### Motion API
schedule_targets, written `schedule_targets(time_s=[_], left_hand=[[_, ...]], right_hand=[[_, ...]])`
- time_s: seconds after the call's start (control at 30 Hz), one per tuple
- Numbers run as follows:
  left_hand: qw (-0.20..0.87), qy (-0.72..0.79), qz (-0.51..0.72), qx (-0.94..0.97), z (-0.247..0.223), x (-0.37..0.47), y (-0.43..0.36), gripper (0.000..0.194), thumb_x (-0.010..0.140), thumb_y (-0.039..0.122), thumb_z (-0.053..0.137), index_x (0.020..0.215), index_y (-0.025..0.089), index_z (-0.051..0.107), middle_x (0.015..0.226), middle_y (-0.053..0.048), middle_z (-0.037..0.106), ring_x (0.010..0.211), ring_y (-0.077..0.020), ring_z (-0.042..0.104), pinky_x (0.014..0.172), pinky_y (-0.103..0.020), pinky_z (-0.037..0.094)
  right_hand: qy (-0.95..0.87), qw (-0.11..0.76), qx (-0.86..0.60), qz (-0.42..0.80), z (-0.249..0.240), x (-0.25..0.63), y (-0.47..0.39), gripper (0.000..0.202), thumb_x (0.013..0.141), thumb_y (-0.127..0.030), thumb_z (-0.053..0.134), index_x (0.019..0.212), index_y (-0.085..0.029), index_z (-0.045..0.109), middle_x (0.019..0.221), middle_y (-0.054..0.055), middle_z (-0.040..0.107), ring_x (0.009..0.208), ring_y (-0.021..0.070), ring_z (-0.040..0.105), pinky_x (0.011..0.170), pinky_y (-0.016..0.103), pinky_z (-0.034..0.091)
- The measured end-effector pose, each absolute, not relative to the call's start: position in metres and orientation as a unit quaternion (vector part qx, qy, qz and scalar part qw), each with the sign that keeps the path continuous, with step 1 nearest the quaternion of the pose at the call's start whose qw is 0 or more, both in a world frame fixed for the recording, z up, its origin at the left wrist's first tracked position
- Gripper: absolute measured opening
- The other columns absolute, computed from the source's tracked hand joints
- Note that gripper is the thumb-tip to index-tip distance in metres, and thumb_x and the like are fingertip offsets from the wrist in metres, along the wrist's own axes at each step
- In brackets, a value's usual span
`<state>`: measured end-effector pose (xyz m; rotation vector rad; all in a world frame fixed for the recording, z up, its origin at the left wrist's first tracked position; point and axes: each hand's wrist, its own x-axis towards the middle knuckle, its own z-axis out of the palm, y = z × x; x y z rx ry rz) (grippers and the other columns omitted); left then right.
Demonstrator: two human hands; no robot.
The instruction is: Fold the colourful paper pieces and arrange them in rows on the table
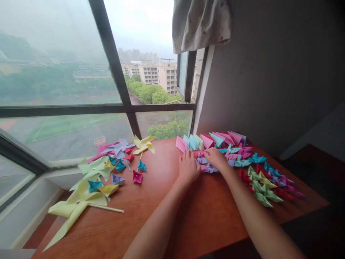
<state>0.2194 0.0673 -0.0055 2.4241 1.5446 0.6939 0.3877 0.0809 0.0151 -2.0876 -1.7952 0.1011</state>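
Observation:
Both hands rest among small folded paper pieces on the brown table (161, 201). My left hand (189, 167) lies at the left edge of a cluster of purple and pink folded pieces (208, 168), its fingers bent over a pink and red piece. My right hand (215, 158) reaches in from the right, its thumb and fingertips closed at a pink and red piece; what they hold is too small to name. Behind them stands a row of pink, blue and green pointed folded papers (207, 141).
Yellow, green and purple paper pinwheels (78, 203) with small folded pieces (118, 179) lie at the left. More folded shapes (262, 183) spread over the right side. A window frame (125, 109) and a dark wall (258, 79) stand behind; a curtain (202, 25) hangs above.

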Motion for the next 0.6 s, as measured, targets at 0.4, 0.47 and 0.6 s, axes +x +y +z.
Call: schedule_targets(time_s=[0.4, 0.47, 0.6], left_hand=[[0.128, 0.539, 0.281, 0.784, 0.007, 0.187, 0.048, 0.045, 0.089, 0.017, 0.042, 0.133, 0.013, 0.05, 0.138, -0.018, 0.054, 0.129, -0.0283, 0.048, 0.107, -0.046, 0.038], [0.13, 0.545, 0.297, 0.773, 0.014, 0.167, 0.047, 0.043, 0.09, 0.018, 0.042, 0.132, 0.014, 0.052, 0.13, -0.017, 0.059, 0.122, -0.0282, 0.054, 0.102, -0.043, 0.044], [0.119, 0.559, 0.34, 0.747, 0.035, 0.114, 0.055, 0.042, 0.092, 0.019, 0.037, 0.13, 0.017, 0.055, 0.123, -0.013, 0.063, 0.114, -0.0249, 0.059, 0.098, -0.036, 0.047]], right_hand=[[-0.623, 0.299, -0.713, 0.114, 0.02, 0.351, 0.064, 0.032, 0.088, -0.028, 0.046, 0.071, -0.018, 0.071, 0.066, 0.004, 0.068, 0.064, 0.0159, 0.058, 0.06, 0.024, 0.035], [-0.627, 0.319, -0.696, 0.143, 0.023, 0.333, 0.065, 0.032, 0.089, -0.03, 0.046, 0.073, -0.018, 0.071, 0.064, 0.002, 0.067, 0.063, 0.0154, 0.058, 0.058, 0.023, 0.036], [-0.641, 0.35, -0.652, 0.203, 0.034, 0.28, 0.082, 0.035, 0.093, -0.031, 0.044, 0.074, -0.016, 0.069, 0.063, 0.001, 0.066, 0.062, 0.0146, 0.06, 0.058, 0.023, 0.042]])
